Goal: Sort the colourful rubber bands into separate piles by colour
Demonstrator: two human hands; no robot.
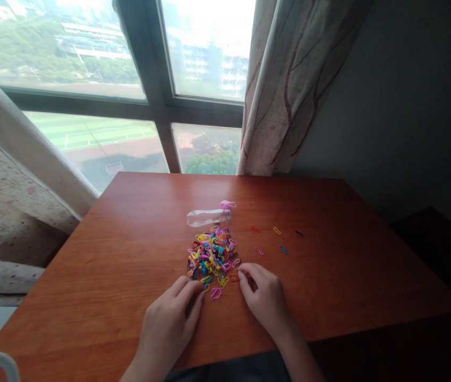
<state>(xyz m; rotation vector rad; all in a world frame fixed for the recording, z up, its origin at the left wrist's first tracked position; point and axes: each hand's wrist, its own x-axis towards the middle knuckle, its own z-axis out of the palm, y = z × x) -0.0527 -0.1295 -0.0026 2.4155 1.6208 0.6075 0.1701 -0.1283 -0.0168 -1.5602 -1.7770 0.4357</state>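
Note:
A heap of small coloured rubber bands (211, 252) lies on the brown wooden table. My left hand (173, 313) is at the heap's near left edge, fingers curled and thumb close to the index finger. A yellow band (206, 288) lies by its fingertips; whatever may be between them is hidden. On the heap's right side, my right hand (264, 292) pinches thumb and index finger together at a red rubber band (234, 277). Between the hands, a pink band (216, 293) lies slightly apart from the heap.
Behind the heap a clear bottle (207, 217) lies on its side, with a pink cap (226, 205) beside its neck. Single bands lie apart at right: red (254, 229), yellow (277, 231), black (299, 233), pink (259, 251) and blue (284, 249). The table (130, 239) meets the window.

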